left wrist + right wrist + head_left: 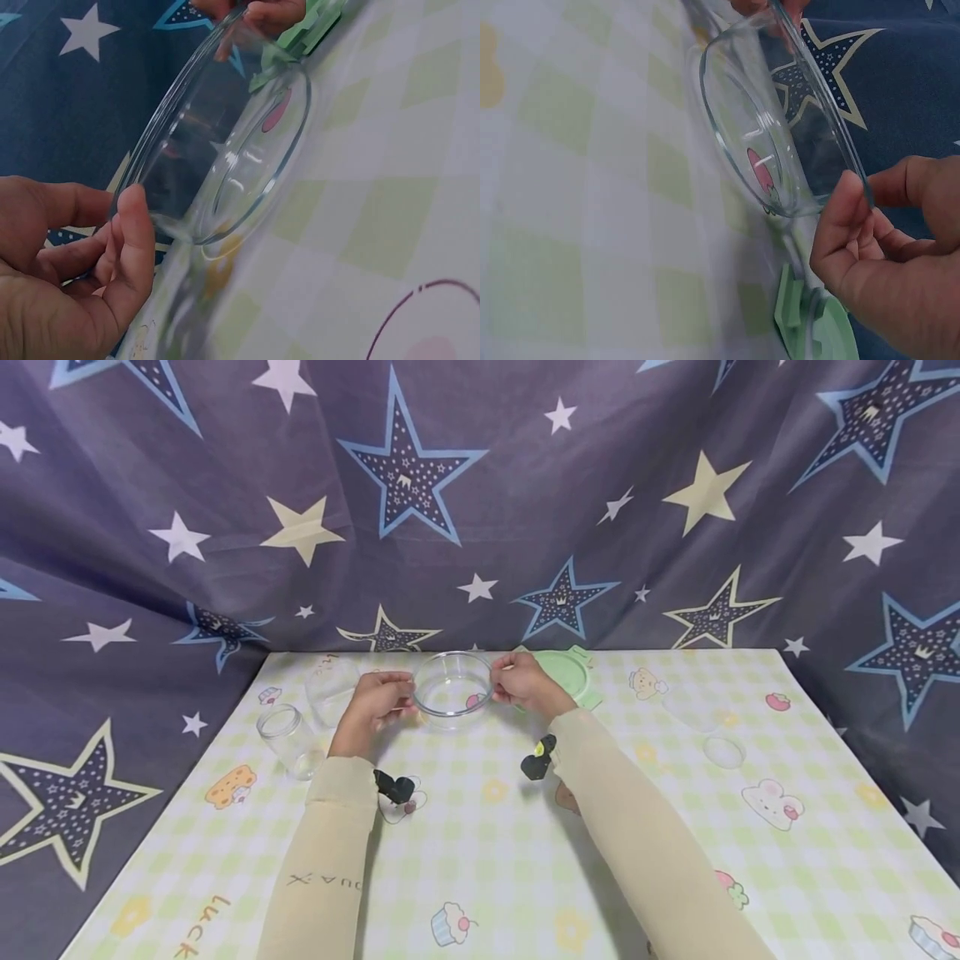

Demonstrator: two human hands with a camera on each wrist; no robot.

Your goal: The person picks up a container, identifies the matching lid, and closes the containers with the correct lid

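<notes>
A round clear glass bowl (452, 711) is held by its rim between both hands, near the back of the table. On its left side, my left hand (375, 706) pinches the rim between thumb and fingers, as the left wrist view shows close up. My right hand (525, 683) pinches the opposite side of the rim. In the right wrist view, the bowl's base (742, 142) is at or just above the cloth; I cannot tell whether it touches. Just right of the bowl, partly behind my right hand, lies a green lid (564, 670) with clip tabs.
A clear open jar (288, 743) stands left of my left hand, with another clear container (330, 689) behind it. Toward the right lies a clear round piece (724, 752), perhaps another jar. A checked cloth (480, 860) covers the table, and a starry curtain (480, 585) hangs behind.
</notes>
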